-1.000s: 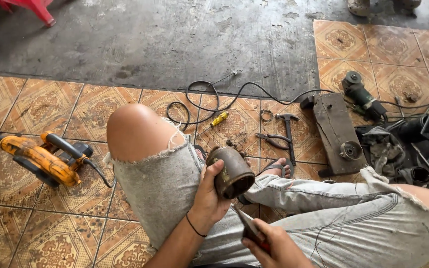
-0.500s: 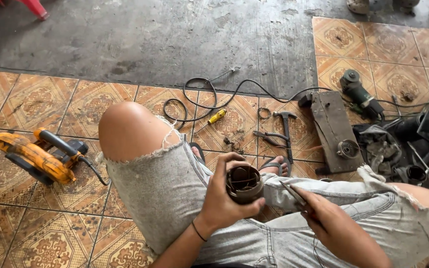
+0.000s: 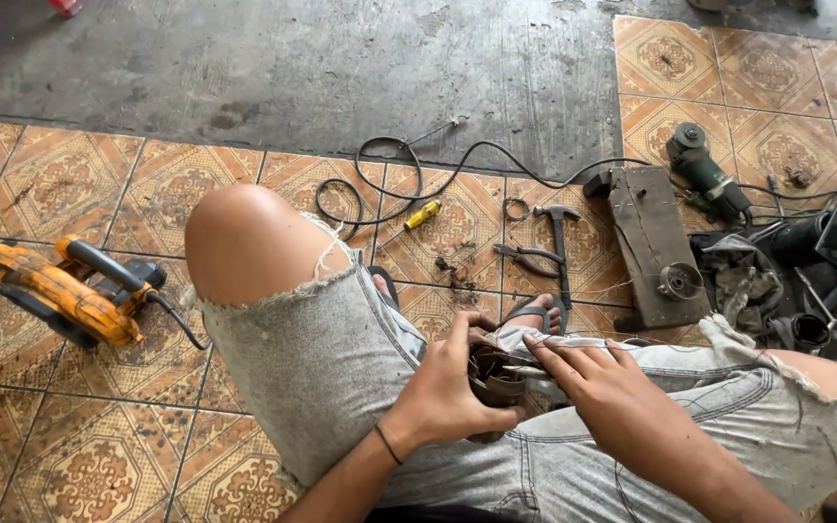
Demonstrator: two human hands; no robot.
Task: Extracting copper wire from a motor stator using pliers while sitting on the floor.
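Head view, looking down at a lap in torn grey denim shorts (image 3: 322,368), legs folded over patterned floor tiles (image 3: 41,465). Left hand (image 3: 448,397) wrapped round a dark cylindrical metal part (image 3: 496,373) – a rusty brown housing, open end toward the right – fingers curled over its top and thumb beneath, clamped firmly on it. Right hand (image 3: 598,383) pressed close against the same part, fingertips pinching a thin metal tool (image 3: 527,370) pushed into the open end; tool too slim and hidden to identify. Both hands together, touching the part, resting above the right thigh, just in front of a sandalled foot (image 3: 535,315).

On the tiles to the left, an orange and black power tool (image 3: 60,291), well apart from the hands. Beyond the knees, a yellow-handled screwdriver (image 3: 418,215) beside a coiled black cable (image 3: 380,184), then pliers (image 3: 525,260) and a hammer (image 3: 559,242) lying side by side. Further right, a dark wooden block (image 3: 646,232) with a small round fitting on it, and a grey angle grinder (image 3: 704,174) – near a heap of dark parts at the edge.
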